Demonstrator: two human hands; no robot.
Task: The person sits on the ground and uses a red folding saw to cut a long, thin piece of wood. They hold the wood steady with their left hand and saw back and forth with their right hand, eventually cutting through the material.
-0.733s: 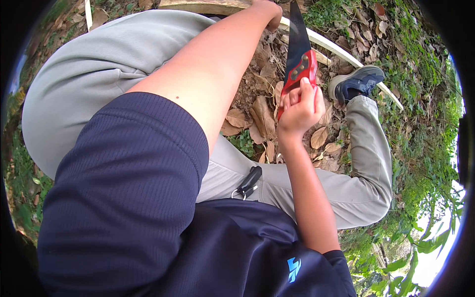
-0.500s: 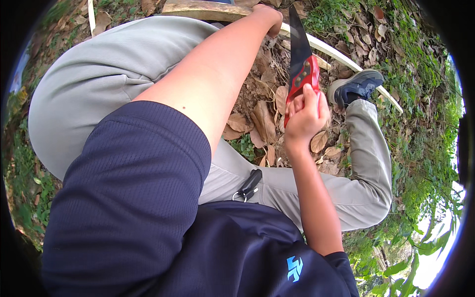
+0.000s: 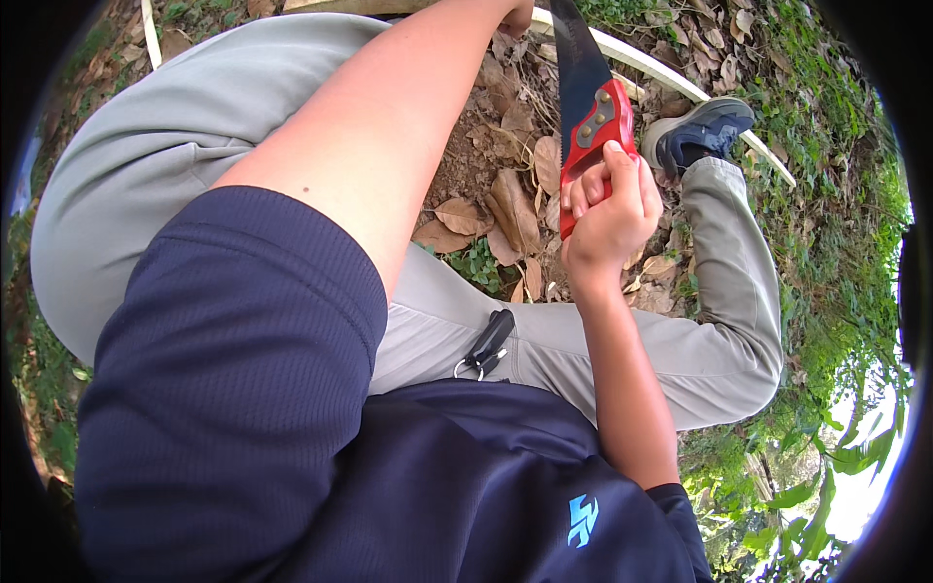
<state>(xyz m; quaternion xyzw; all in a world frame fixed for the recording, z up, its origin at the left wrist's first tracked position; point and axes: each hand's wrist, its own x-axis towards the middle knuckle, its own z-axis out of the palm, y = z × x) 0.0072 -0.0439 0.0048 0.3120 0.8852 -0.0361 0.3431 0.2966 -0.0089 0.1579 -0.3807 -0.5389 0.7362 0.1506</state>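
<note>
My right hand (image 3: 614,209) is closed around the red handle of a handsaw (image 3: 586,92). The dark toothed blade points away from me, its far end cut off by the upper edge of the view. Beside the blade, a long pale strip (image 3: 653,66), of wood or bamboo by its look, curves off to the right past my shoe. My left arm stretches across to the top, where my left hand (image 3: 517,17) is curled at the strip, close to the left of the blade. Most of its fingers are hidden or out of the picture.
A thicker piece of wood (image 3: 340,6) lies at the top edge, left of my left hand. Dry brown leaves (image 3: 513,212) and soil cover the ground between my legs. My shoe (image 3: 702,134) rests by the strip. Green plants (image 3: 826,243) grow at the right.
The whole view has shifted, so the ground and the strip sit higher in it. The saw has come slightly toward me against the ground. Both hands keep their hold.
</note>
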